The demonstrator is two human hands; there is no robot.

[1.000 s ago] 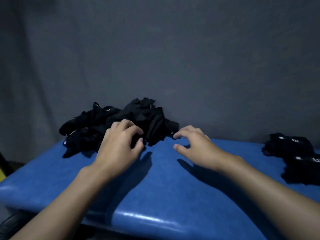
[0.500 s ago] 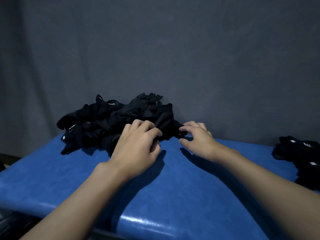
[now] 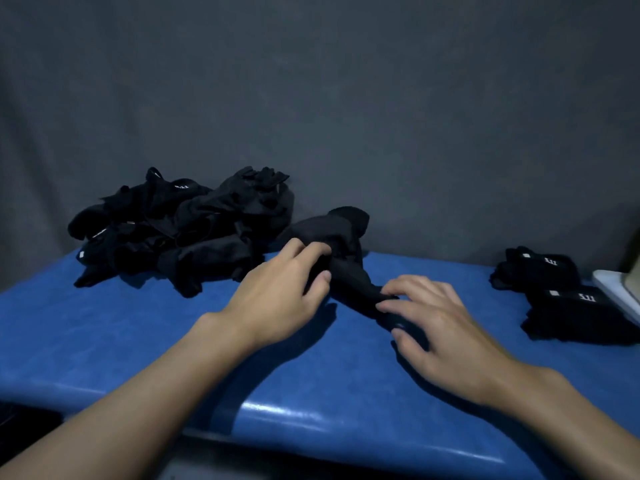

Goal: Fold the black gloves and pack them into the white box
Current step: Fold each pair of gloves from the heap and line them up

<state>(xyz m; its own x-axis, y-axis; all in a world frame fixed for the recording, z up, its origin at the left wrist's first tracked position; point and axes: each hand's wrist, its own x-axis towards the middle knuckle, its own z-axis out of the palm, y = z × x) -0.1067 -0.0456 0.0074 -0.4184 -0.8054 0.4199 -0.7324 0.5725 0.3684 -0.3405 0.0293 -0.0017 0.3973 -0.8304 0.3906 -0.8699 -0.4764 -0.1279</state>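
Limp black fabric glove (image 3: 349, 275) held between left hand (image 3: 277, 296) and right hand (image 3: 443, 330), each grip curled on it; glossy blue padded table (image 3: 121, 341); crumpled glove pile (image 3: 180, 230) behind.

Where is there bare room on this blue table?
Bare blue shows front left, between the glove pile and the near edge, and in a strip between the right hand and the folded gloves. Back left and far right are crowded.
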